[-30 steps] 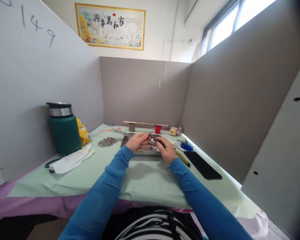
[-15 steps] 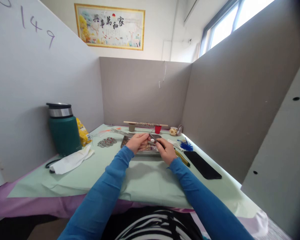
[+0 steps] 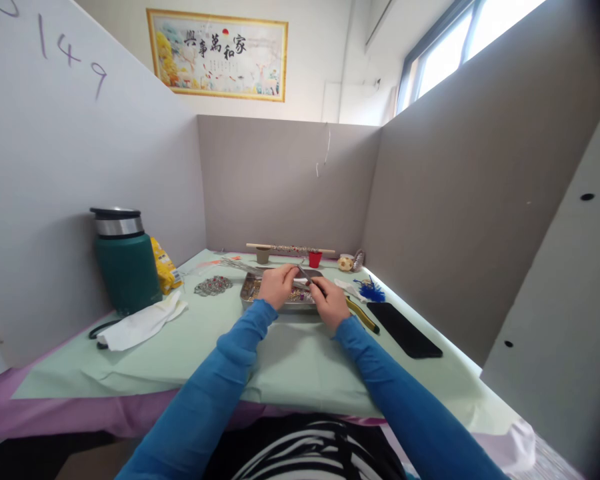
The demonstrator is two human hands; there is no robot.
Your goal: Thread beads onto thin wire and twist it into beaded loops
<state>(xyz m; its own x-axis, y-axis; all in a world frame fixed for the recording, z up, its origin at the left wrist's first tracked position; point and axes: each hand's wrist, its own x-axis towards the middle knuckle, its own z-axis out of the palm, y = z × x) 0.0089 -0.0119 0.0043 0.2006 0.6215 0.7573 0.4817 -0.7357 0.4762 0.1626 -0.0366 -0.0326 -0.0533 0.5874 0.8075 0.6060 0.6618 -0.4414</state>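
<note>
Both hands over metal tray (image 3: 250, 291), far centre of table. Left hand (image 3: 276, 285) pinched shut on small piece, too small to identify. Right hand (image 3: 329, 303) gripping thin metal tool (image 3: 306, 275). Keep work low over tray; brace wrists; move tool tip slowly.

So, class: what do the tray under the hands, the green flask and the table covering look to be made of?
Tray: probably metal, with a silvery, dully shining rim.
Green flask: matte green painted body and a shiny steel-like band below a dark lid; likely metal.
Table covering: pale green, matte, creased and folded, so paper or thin cloth; which one is unclear.
</note>
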